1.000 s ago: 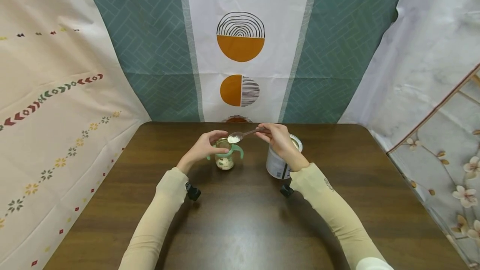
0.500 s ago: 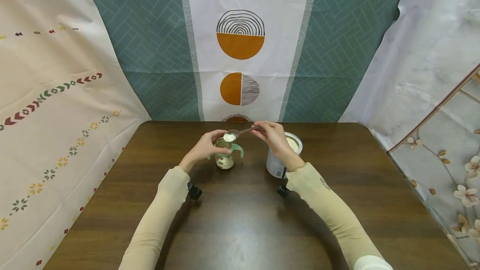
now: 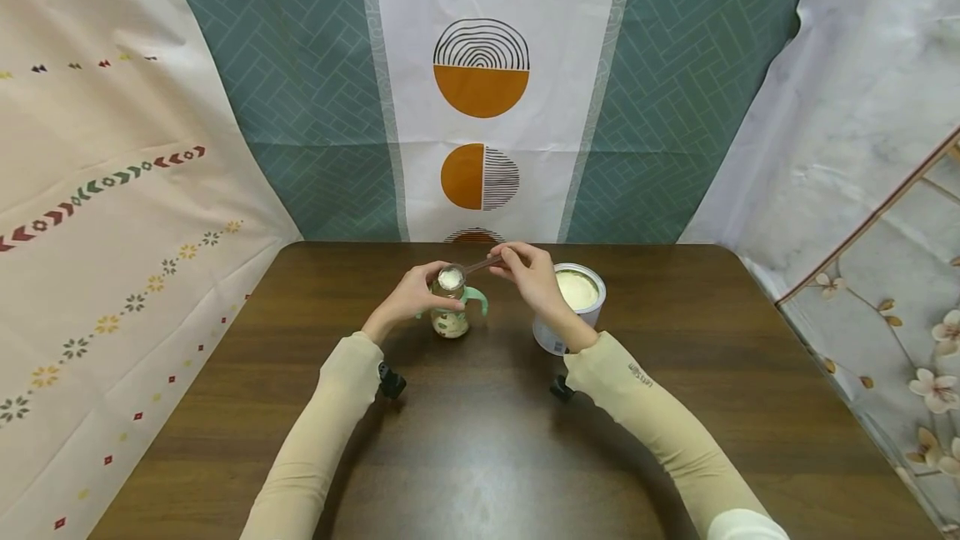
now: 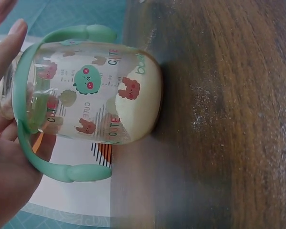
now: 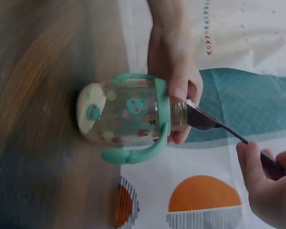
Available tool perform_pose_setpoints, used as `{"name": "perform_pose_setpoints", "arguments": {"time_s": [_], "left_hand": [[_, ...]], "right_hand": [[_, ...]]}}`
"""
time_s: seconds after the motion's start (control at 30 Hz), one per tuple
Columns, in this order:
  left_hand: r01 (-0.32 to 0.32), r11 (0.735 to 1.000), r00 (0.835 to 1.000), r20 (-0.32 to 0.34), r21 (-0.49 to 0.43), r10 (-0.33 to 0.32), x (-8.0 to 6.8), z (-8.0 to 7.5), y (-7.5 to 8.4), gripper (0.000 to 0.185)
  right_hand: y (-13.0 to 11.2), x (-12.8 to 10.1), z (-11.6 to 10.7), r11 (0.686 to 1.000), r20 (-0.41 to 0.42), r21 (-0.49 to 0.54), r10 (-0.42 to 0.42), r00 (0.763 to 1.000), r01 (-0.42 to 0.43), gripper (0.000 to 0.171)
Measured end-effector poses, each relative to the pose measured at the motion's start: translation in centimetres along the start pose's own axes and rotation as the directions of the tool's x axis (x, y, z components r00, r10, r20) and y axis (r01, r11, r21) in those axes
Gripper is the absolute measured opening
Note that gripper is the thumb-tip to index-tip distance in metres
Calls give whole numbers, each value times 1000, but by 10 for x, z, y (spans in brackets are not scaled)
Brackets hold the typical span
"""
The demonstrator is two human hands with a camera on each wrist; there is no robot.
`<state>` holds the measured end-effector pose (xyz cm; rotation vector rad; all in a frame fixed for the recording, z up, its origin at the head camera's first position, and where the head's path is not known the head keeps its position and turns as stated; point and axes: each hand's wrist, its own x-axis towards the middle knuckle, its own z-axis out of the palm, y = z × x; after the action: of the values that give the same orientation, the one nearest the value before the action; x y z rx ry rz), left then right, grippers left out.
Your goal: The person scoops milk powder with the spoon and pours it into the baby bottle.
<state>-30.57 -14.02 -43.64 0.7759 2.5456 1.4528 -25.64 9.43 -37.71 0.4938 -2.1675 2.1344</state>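
Observation:
A clear baby bottle [image 4: 85,95] with green handles and cartoon prints stands on the table, cream powder heaped at its bottom. My left hand [image 3: 412,294] grips it around the neck, thumb on the near side. Between the fingers of my right hand [image 3: 528,273] is the handle of a spoon [image 5: 202,120]. The spoon's bowl, loaded with white powder [image 3: 451,278], sits right at the bottle's open mouth. To the right, partly behind my right wrist, stands an open can [image 3: 551,333] of pale powder.
The dark wooden table [image 3: 480,440] carries a scatter of spilled powder [image 4: 200,105] near the bottle. Patterned cloths [image 3: 322,107] hang behind and on both sides of the table.
My right hand has moved left with the spoon, bringing its bowl from beside the bottle to over the mouth. More of the can's powder shows. My left hand stays on the bottle.

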Motion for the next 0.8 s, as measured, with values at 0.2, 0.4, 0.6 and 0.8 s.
{"name": "perform_pose_setpoints", "arguments": {"time_s": [0.2,0.4,0.6,0.8], "left_hand": [[-19,1000,1000,-3,-6,19,-2,1,3,59],[-10,1000,1000,-8,-14,10,-4,2,0,57],[-23,999,1000,-5,-33,23,-5,1,-1,57],[-10,1000,1000,0,-30,10,-4,1,-1,56]], "right_hand": [[-2,-9,5,914,165,-297,-235,958,276,26],[-3,-16,8,663,377,-451,-466,801,598,18],[-5,-16,8,554,452,-445,-540,710,704,17],[-3,-14,6,550,418,-452,-565,712,702,18]]}}
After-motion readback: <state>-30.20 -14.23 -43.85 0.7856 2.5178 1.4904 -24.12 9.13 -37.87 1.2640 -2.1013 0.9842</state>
